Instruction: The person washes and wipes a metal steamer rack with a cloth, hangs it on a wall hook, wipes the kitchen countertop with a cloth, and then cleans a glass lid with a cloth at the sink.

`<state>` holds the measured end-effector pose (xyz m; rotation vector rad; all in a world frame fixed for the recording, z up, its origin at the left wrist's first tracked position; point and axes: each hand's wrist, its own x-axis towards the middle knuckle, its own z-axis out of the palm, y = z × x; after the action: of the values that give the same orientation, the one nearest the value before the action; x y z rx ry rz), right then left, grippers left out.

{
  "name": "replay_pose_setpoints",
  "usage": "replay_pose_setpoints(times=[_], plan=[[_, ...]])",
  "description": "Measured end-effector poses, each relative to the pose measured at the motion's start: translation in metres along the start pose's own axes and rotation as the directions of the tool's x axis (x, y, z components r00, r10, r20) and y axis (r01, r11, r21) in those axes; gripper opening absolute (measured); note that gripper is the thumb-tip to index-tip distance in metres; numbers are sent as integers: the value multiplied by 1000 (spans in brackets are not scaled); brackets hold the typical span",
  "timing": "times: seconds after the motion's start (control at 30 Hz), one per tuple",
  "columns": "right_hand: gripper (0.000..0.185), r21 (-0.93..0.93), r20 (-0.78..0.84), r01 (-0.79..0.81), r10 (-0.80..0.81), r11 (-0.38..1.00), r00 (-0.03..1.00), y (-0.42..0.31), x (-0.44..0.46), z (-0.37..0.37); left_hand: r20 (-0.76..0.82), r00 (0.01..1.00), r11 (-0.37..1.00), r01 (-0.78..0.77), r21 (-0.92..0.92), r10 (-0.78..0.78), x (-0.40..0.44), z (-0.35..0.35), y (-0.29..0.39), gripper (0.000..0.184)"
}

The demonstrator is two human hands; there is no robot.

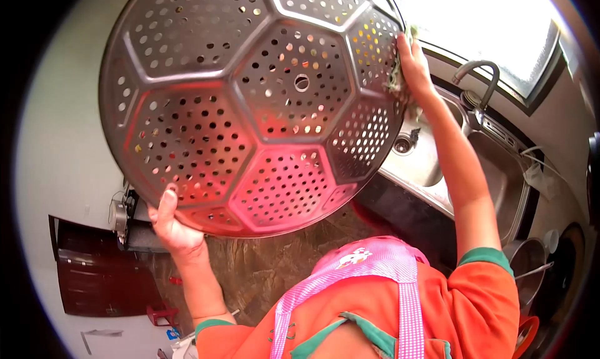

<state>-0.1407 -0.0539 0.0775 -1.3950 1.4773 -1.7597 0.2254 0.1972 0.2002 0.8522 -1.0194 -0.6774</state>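
Observation:
A large round metal steamer tray [294,87], pierced with many holes and ridged in a hexagon pattern, is held up in front of me. My left hand [178,227] grips its lower left rim, the thumb on the near face and the other fingers hidden behind. At the right rim, my right hand [414,68] presses a greenish cloth [397,77] against the edge. Red from my clothes reflects in the tray's lower part.
A double steel sink [500,165] with a curved faucet [481,74] lies to the right under a bright window [481,21]. A metal pot [525,265] stands at the lower right. A dark red cabinet or door [103,271] is at the lower left, beyond the brown floor [262,271].

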Motion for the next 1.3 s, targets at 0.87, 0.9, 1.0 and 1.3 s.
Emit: replay_pose_setpoints(times=[0.87, 0.9, 1.0, 1.3], plan=[[45, -435, 335, 589, -484, 681, 808, -161, -22, 65, -42, 993, 991, 102, -89, -106, -38, 0, -20, 41], [52, -585, 495, 656, -431, 476, 754, -126, -4, 68, -61, 992, 990, 105, -96, -111, -39, -3, -19, 39], [45, -548, 187, 480, -459, 685, 868, -18, 29, 82, -88, 991, 992, 94, -79, -101, -35, -11, -22, 35], [45, -67, 558, -289, 276, 955, 783, -17, 10, -10, -139, 990, 998, 40, 57, -32, -3, -51, -23, 50]])
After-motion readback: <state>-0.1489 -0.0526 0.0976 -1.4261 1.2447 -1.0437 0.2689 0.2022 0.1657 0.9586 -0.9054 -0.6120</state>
